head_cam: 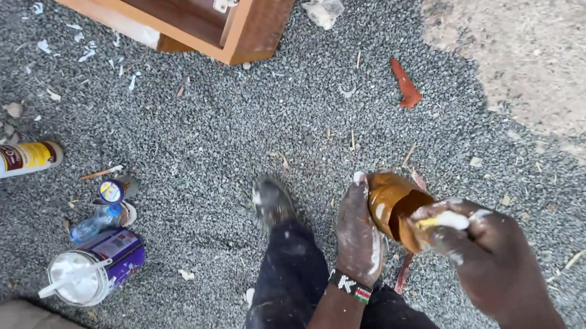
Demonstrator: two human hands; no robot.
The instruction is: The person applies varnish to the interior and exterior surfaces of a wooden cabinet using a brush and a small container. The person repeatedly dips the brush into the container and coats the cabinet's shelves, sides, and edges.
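Because brown stain coats it, the small jar (394, 208) near the person's knees looks slippery, light and rigid, best gripped round its body. The left hand (357, 235) cups its left side, fingers pressed together. The right hand (484, 249) pinches a pale brush handle (445, 220) at its mouth. Far left lie a tin (99, 265) and white bottle (4, 161) on gravel (229, 135).

The left hand (357, 235) lay against the left side of a small container (392, 208), the right hand (479, 249) just right of it. A tin (99, 265) lay on the gravel (242, 118) far left, a bottle (6, 160) beyond it, a wooden cabinet (212, 9) farthest ahead.
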